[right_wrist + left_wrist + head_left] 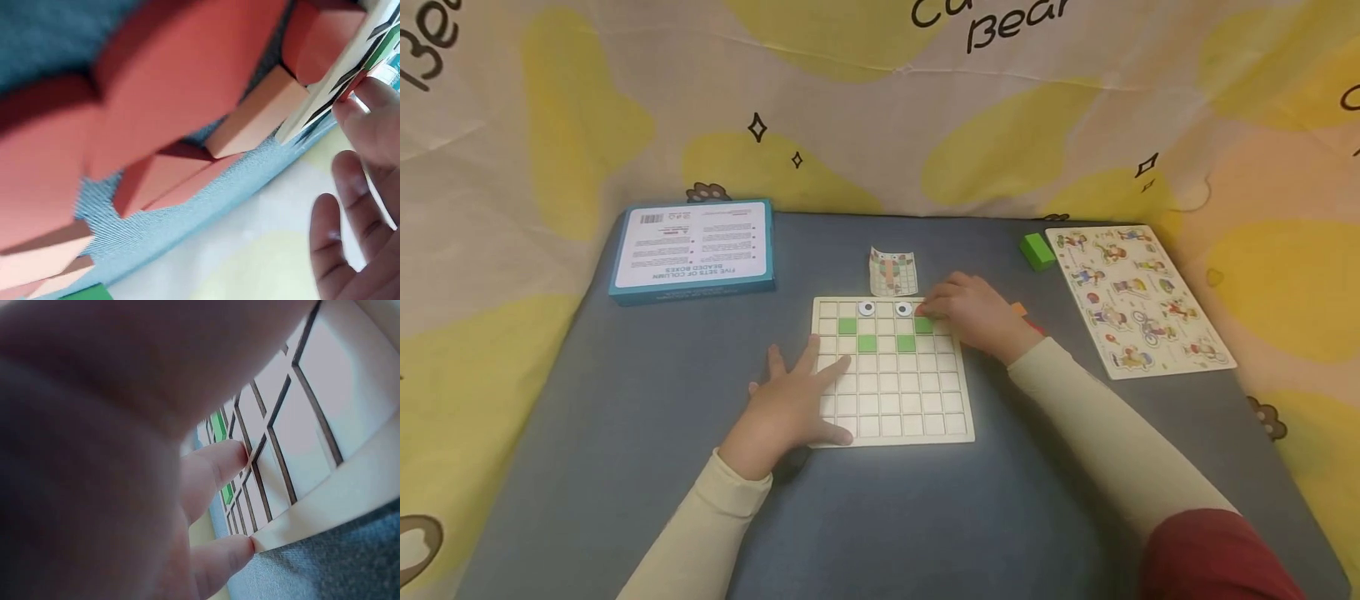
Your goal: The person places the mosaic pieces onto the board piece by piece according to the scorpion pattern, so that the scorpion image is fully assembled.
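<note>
A cream grid board [898, 383] lies on the table, with several green tiles [867, 343] and two round eye pieces [903, 309] in its upper rows. My left hand [786, 408] rests spread along the board's left side, fingers straight and thumb at the near edge. At the upper right of the grid, my right hand [973, 312] pinches a small red tile [921, 310] with its fingertips, right beside an eye piece. In the right wrist view, the other fingers [328, 228] stand apart from the board. Just above the board stands a small curved picture card [892, 273].
Red blocks [169, 81] and orange blocks [256, 112] lie right of the board, partly hidden under my right wrist in the head view. A green block [1037, 251] is farther back, next to a picture puzzle board [1138, 300]. A blue box [694, 250] lies at back left.
</note>
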Demonstrator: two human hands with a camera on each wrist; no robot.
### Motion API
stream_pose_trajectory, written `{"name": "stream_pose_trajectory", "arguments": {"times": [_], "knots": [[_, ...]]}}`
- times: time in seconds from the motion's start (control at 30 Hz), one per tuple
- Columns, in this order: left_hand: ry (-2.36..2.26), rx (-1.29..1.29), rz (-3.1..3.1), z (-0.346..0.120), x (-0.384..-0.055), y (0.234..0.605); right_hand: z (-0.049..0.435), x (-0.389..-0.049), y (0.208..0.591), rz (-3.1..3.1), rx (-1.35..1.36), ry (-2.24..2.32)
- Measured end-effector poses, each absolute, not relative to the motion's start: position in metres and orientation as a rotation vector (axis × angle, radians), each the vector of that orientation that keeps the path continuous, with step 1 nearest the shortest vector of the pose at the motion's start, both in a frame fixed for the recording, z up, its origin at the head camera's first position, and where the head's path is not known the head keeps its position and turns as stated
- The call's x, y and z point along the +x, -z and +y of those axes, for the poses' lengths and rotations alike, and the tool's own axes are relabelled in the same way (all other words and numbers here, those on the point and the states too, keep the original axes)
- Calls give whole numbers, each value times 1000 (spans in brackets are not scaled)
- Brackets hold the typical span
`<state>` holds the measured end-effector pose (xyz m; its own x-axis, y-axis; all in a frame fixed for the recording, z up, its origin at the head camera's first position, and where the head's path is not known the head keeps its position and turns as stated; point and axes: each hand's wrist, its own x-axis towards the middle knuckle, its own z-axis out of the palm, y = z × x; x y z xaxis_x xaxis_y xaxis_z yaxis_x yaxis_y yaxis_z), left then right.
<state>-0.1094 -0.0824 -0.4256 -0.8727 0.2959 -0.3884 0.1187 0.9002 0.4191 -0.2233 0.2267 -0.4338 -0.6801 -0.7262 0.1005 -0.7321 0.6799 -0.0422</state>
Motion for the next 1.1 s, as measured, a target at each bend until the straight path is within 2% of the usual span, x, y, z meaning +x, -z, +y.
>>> {"name": "stream_pose_trajectory", "arguments": {"times": [0.2,0.47,0.83,1.1], "knots": [[-540,302,2602,-82,-109,421,229,-225,434,-2964,1028,-300],[-540,302,2608,-84,-110,421,241,-226,412,-3050,808,-490],[-540,309,2598,-82,-108,421,269,-167,429,-3007,833,-422],[-543,310,2597,-81,-108,421,275,-149,440,-2993,820,-368]]}}
